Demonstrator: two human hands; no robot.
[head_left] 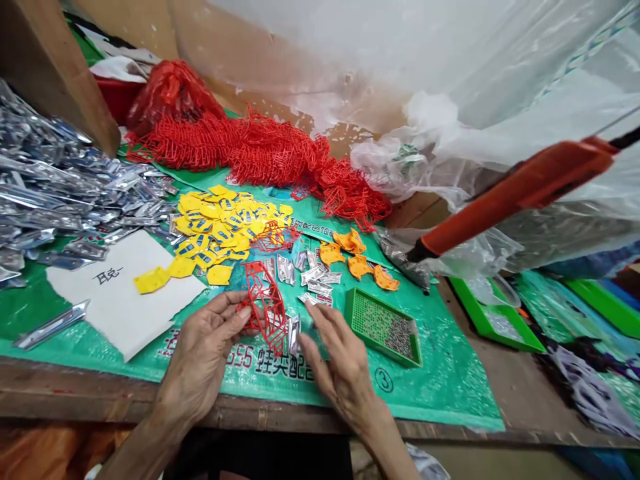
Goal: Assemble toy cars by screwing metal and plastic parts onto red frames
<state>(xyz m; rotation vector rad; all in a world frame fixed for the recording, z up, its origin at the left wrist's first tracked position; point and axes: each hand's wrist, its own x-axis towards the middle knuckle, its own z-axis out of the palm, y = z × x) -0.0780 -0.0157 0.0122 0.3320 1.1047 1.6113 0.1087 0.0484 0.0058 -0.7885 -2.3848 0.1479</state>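
Note:
My left hand (205,347) pinches a red plastic lattice frame (273,313) between thumb and fingers, just above the green sheet. To its right, my right hand (340,353) has its fingers stretched and its thumb apart. The index fingertip reaches a small silver piece (306,298); whether it touches is hard to tell. Another shiny silver piece (293,333) stands upright between the red frame and my right thumb. Several loose silver pieces (320,280) lie just beyond my hands. A second red frame (274,237) rests flat by the yellow parts.
Yellow parts (225,220) are heaped behind, with a red lattice pile (250,150) farther back. Silver parts (75,180) fill the left. Orange pieces (357,257) lie near a green tray (357,327) of screws. A red electric screwdriver (520,193) hangs at right. White paper (125,287) lies left.

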